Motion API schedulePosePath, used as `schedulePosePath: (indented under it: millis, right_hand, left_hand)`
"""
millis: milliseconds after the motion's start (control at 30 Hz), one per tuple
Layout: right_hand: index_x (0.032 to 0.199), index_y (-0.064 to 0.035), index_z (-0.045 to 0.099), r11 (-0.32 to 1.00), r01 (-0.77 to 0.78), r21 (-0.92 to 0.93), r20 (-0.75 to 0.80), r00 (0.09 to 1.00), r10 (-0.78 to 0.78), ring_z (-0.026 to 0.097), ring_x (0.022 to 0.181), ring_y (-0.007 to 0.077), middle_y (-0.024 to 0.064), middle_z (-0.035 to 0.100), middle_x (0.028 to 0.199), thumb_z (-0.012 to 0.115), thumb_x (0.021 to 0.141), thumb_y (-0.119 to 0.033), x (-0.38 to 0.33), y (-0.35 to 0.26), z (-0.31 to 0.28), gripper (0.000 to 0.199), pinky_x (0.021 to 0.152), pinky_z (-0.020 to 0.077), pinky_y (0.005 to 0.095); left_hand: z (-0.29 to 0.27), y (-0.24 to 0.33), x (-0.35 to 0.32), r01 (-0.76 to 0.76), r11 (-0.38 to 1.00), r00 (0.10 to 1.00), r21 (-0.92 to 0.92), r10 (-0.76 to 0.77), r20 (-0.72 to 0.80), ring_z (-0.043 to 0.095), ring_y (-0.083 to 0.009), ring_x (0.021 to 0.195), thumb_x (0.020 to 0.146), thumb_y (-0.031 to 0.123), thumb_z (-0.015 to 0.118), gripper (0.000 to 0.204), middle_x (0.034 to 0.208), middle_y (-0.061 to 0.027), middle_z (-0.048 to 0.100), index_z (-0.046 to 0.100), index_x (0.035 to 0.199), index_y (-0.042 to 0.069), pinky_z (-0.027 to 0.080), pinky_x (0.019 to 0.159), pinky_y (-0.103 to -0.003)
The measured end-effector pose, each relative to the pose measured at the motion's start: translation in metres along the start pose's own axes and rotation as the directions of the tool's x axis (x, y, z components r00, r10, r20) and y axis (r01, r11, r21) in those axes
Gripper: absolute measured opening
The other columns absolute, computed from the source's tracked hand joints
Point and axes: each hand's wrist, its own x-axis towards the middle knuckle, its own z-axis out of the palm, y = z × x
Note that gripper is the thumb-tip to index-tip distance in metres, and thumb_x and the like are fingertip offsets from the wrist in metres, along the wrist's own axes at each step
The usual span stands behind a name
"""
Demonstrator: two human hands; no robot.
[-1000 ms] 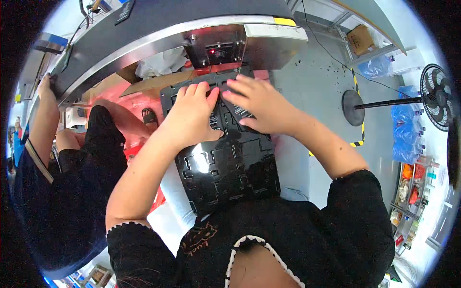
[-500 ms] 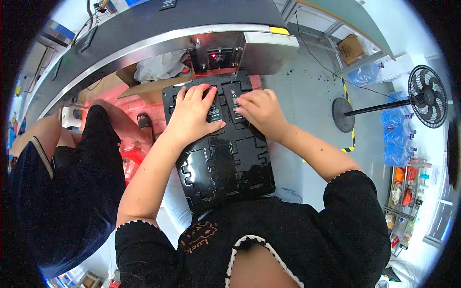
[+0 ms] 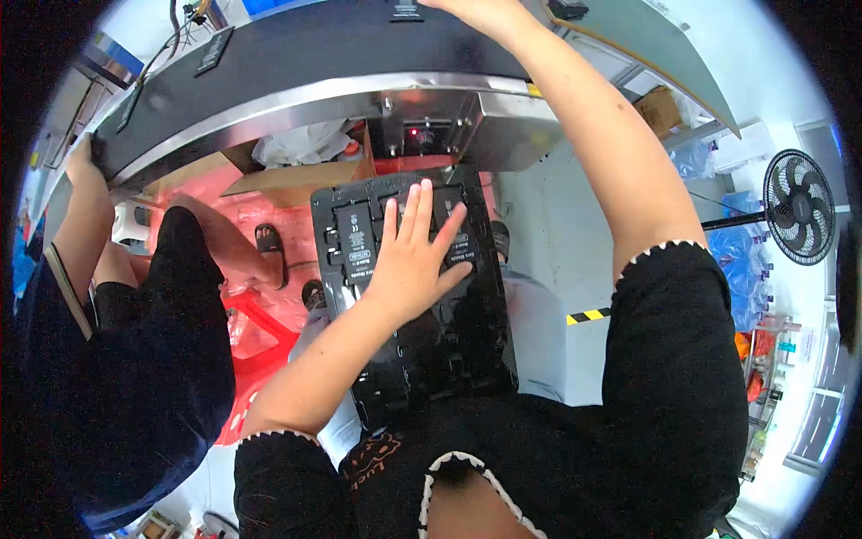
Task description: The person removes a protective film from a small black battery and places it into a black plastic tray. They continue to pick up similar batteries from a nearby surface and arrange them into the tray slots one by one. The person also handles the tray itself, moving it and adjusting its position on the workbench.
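Black moulded plastic tray (image 3: 467,346), glossy, rectangular, ribbed into shallow pockets, lies in the lower centre of the frame across the person's lap. Its long axis runs from the lower centre up toward the conveyor, the far end tipped slightly left. Upper pockets hold flat black rectangular modules (image 3: 355,241) with pale labels (print too small to make out).

Left hand (image 3: 415,260) rests palm-down on the tray's upper half, fingers spread and flat, pressing on the modules rather than closed around anything; the tray sits under the palm and extends below the wrist.

Right hand (image 3: 480,11) reaches to the top centre of the frame, onto the matte black belt of the conveyor (image 3: 296,54), beside a small dark flat piece (image 3: 406,11) at the frame edge. Most of the hand is cut off there; cannot tell whether the fingers are closed on that piece or only touching it.

Conveyor has a brushed steel side rail, curved by the lens. Below it, a brown cardboard box (image 3: 296,175) with white plastic film. A co-worker in dark clothes sits at the left, one hand (image 3: 79,160) on the conveyor's edge. Black pedestal fan (image 3: 797,218) at the right
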Motion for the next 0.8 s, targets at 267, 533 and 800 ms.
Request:
schedulePosePath:
  millis: [267, 533, 800]
  right_hand:
    - [0.142, 0.0021, 0.03, 0.994, 0.068, -0.083, 0.6, 0.8, -0.005, 0.029, 0.137, 0.0338, 0.0239, 0.034, 0.145, 0.072, 0.066, -0.059, 0.077, 0.045, 0.01, 0.107, 0.109, 0.0288, 0.0423]
    - [0.113, 0.0053, 0.058, 0.914, -0.11, 0.39, 0.43, 0.899, -0.075, 0.062, 0.092, 0.0301, 0.0188, 0.064, 0.104, 0.076, 0.072, -0.036, 0.046, 0.08, 0.018, 0.06, 0.083, 0.0495, 0.0392]
    - [0.11, 0.0042, 0.062, 0.992, 0.123, 0.012, -0.031, 0.992, -0.122, 0.062, 0.099, 0.0326, 0.0224, 0.064, 0.106, 0.069, 0.068, -0.02, 0.039, 0.098, 0.02, 0.049, 0.087, 0.0489, 0.0362]
  left_hand:
    - [-0.011, -0.017, 0.005, -0.189, 0.982, 0.962, 0.006, 0.184, 0.201, 0.022, -0.0444, 0.136, 0.084, 0.02, 0.061, 0.05, 0.148, -0.0212, 0.026, 0.049, 0.132, 0.016, 0.022, 0.111, -0.054]
    - [-0.078, -0.039, 0.035, -0.292, 0.951, 0.956, -0.102, 0.295, 0.013, 0.036, -0.0363, 0.133, 0.081, 0.017, 0.066, 0.054, 0.142, -0.0205, 0.038, 0.049, 0.131, 0.007, 0.026, 0.111, -0.047]
    - [-0.162, -0.215, 0.191, 0.185, 0.963, 0.951, 0.194, -0.126, -0.283, 0.023, -0.0343, 0.139, 0.088, 0.03, 0.058, 0.061, 0.148, -0.0214, 0.027, 0.038, 0.141, 0.007, 0.022, 0.112, -0.04]
